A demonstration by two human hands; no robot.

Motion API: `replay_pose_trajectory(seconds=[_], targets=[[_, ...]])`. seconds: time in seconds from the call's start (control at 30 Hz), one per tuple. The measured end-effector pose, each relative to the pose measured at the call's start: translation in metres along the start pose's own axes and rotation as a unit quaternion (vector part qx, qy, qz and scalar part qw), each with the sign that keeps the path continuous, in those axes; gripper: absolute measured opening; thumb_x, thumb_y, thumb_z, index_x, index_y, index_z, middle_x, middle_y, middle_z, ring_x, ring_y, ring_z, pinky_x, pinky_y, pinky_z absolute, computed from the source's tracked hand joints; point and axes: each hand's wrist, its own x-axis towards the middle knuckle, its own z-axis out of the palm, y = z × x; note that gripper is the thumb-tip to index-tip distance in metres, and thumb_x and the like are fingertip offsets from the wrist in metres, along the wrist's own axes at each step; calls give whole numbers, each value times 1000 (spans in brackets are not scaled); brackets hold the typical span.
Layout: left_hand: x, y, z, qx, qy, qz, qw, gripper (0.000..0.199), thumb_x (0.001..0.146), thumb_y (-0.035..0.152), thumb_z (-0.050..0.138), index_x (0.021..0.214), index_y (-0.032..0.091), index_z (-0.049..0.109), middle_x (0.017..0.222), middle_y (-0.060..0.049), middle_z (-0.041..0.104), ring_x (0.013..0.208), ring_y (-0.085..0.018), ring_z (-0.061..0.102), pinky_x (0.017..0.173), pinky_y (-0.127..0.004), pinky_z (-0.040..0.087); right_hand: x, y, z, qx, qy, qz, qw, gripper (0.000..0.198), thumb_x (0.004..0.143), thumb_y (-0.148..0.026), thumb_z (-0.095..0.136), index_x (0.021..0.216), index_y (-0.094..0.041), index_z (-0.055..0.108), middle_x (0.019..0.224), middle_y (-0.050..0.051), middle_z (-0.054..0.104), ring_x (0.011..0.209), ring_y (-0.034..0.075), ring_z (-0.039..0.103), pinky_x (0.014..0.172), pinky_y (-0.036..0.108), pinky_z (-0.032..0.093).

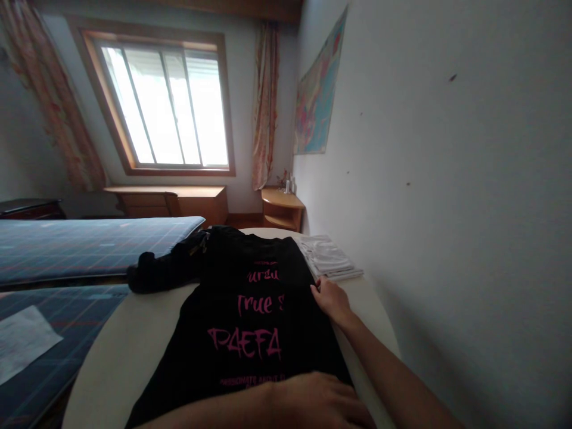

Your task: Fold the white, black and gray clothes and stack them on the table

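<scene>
A black T-shirt [261, 316] with pink lettering lies on the round white table [134, 322]; its right side is folded over, so the print is cut off. My right hand [331, 298] is at the shirt's right edge, its thumb and fingers closed on the cloth there. Across the lower part of the shirt reaches my left hand [317, 396], lying palm down near the lower right edge with its fingers stretched out. The fingertips of that hand are partly cut off by the bottom of the view.
Folded pale cloth [328, 256] lies at the table's back right. A dark bundled garment [167, 265] rests at the back left. Beds with blue plaid mattresses [98, 244] stand to the left, one bearing a paper sheet [27, 339]. A wall [469, 250] rises on the right.
</scene>
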Motion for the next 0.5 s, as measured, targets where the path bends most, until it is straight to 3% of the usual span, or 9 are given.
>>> replay_pose_trajectory(seconds=[0.07,0.17,0.3,0.37,0.5], targets=[[-24,-8,-26,-7,46,-76,996,26,92,34,57,117,26,62,116,-3,69,107,-20,64,93,-31,50,-2,-4,-1,-10,19,-11,1000,23,95,-31,52,111,-17,61,106,12,71,98,24,67,78,31,43],[-57,-31,-53,12,84,-196,977,19,88,24,58,106,25,64,103,-2,69,97,-19,64,90,-31,49,-4,-14,-2,-17,66,-59,996,22,92,-24,53,112,-18,61,113,11,67,105,23,63,86,31,41],[-92,-69,-53,58,188,-406,893,20,88,16,52,103,21,63,103,-6,66,99,-21,60,93,-35,48,-2,-35,-1,-7,51,-114,992,20,93,-30,52,106,-19,64,110,9,67,107,23,61,90,33,41],[-106,-82,-46,49,219,-451,864,24,87,14,53,108,21,63,109,-6,65,104,-22,59,94,-36,48,-1,-47,0,1,36,-122,992,27,95,-41,51,105,-19,64,107,9,68,103,24,62,89,35,41],[-120,-87,-35,13,235,-443,865,30,88,15,54,115,22,62,119,-6,65,114,-22,57,101,-38,46,2,-74,1,-4,27,-126,992,44,89,-56,56,112,-18,60,110,12,67,104,27,63,87,36,43]])
